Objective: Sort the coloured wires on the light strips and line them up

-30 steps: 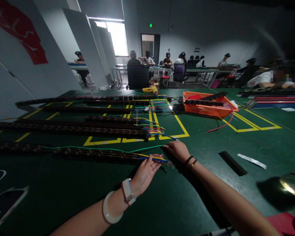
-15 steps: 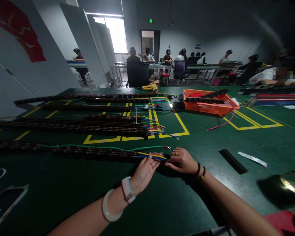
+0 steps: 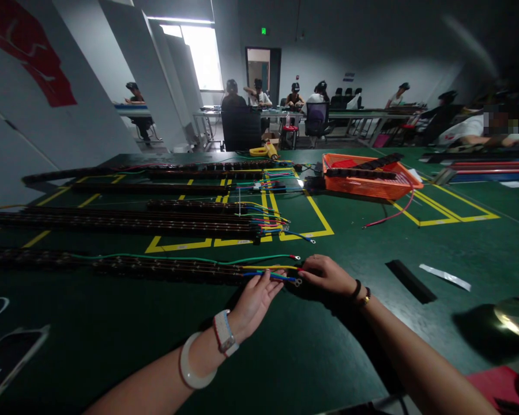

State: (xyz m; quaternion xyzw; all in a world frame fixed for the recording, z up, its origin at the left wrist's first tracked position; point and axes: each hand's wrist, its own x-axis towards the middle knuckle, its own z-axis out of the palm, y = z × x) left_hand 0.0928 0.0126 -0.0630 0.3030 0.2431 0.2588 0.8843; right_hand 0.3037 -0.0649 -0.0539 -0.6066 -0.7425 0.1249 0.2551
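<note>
Our L grip (image 3: 256,298), half open, cradles blue wires (image 3: 289,279) while our R grip (image 3: 327,275), nearly closed, pinches the yellow wire (image 3: 291,267) by its tip, prob. keeping it separate.

Table (image 3: 285,357): green, with yellow tape outlines (image 3: 181,248). Long bundle (image 3: 155,272): black, pale-flecked. Loose wire (image 3: 147,256): green, red-collared. Upper wire (image 3: 285,267): yellow, red at the end. Lower wires (image 3: 281,277): blue. Basket (image 3: 363,188): orange. Heat gun (image 3: 264,151): yellow. Flat strips: one black (image 3: 410,281), one silvery white (image 3: 445,276). Bangle (image 3: 185,363): white. Watch band (image 3: 221,327): pale, red-edged. Wall graphic (image 3: 34,57): red, white-lined.
</note>
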